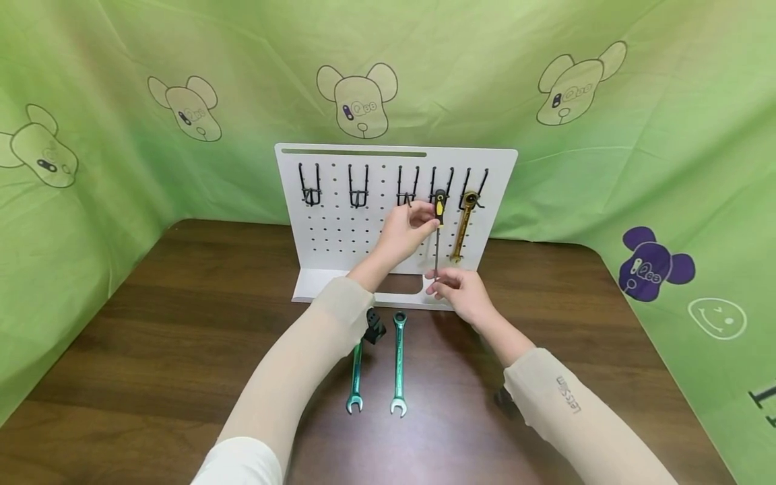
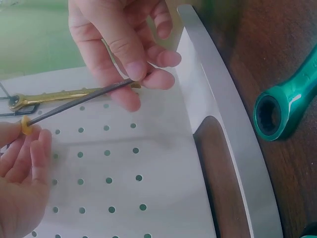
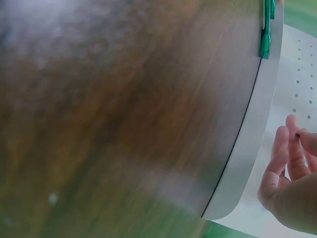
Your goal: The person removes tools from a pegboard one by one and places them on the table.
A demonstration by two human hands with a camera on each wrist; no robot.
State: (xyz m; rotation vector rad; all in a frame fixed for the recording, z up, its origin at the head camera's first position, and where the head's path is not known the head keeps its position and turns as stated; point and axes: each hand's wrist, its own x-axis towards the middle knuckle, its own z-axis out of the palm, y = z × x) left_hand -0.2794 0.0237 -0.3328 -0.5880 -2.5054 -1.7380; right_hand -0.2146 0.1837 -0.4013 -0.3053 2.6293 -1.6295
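In the head view a screwdriver (image 1: 439, 207) with a black and yellow handle stands upright before the white pegboard (image 1: 339, 242), handle at the top. My left hand (image 1: 405, 229) holds it near the yellow collar, where the handle meets the shaft. Lower down, my right hand (image 1: 462, 293) pinches the dark shaft close to its tip. The left wrist view shows the shaft (image 2: 79, 104) running between both hands. Close to the handle is a black wire hook (image 1: 445, 178); whether they touch I cannot tell. In the right wrist view, only a dark tip shows between the right hand's fingers (image 3: 292, 148).
A gold ratchet wrench (image 1: 463, 225) hangs on the rightmost hook. Several other black hooks (image 1: 358, 185) line the board. Two green wrenches (image 1: 399, 364) lie on the brown table (image 1: 182, 337), one partly under the left sleeve. Beside that sleeve is a black object (image 1: 375, 327). Green cloth surrounds the table.
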